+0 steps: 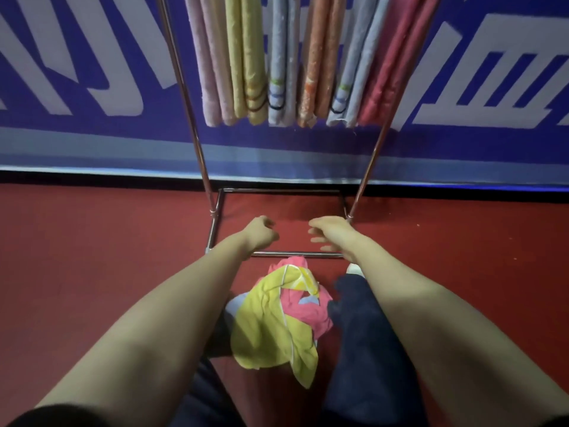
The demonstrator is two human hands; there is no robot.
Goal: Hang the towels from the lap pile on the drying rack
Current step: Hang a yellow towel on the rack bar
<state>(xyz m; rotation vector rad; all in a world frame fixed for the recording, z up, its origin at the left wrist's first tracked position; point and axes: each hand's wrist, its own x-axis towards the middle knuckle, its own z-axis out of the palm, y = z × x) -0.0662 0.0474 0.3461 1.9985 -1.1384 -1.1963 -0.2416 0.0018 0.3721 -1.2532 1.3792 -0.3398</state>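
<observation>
Both hands hovered mid-frame, empty: the left hand [261,233] loosely curled, the right hand [330,234] with relaxed, blurred fingers. The yellow-and-pink towel pile [277,318] lay at lower centre, below the drying rack [184,87] holding hung towels [308,57].

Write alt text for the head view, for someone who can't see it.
A person holds both empty hands, left hand and right hand, out toward the base of a metal drying rack on a red floor. A crumpled pile of yellow and pink towels lies on the lap. Six coloured towels hang on the rack above.
</observation>
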